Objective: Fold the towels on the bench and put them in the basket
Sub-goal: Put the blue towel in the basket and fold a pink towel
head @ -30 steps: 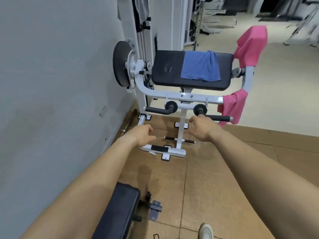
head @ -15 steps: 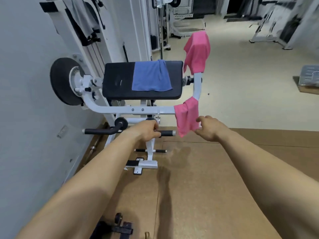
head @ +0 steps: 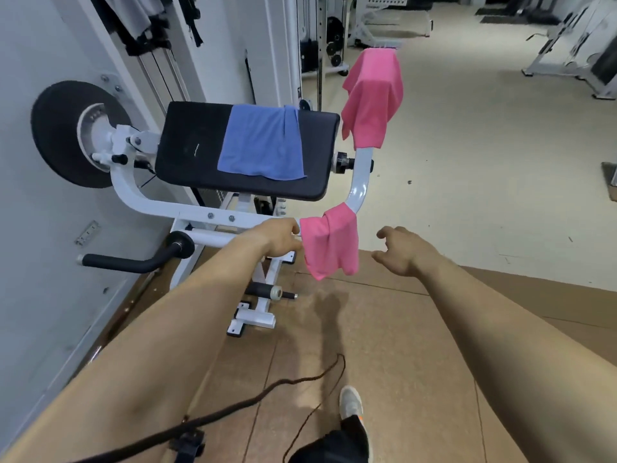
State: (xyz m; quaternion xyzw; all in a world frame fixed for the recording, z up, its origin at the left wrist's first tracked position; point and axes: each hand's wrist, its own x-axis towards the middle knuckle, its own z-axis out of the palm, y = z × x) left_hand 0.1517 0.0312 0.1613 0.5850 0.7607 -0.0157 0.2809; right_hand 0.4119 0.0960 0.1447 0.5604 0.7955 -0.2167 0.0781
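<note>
Fingers (head: 293, 230) of left hand (head: 278, 237) touch lower pink towel (head: 330, 242); right hand (head: 404, 250) near.

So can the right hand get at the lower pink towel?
Probably yes: the right hand is open just beside the lower pink towel, with nothing between them.

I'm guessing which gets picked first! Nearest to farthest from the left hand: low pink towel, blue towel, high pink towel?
1. Low pink towel, beside the left hand.
2. Blue towel, on the black pad.
3. High pink towel, atop the upright bar.
</note>
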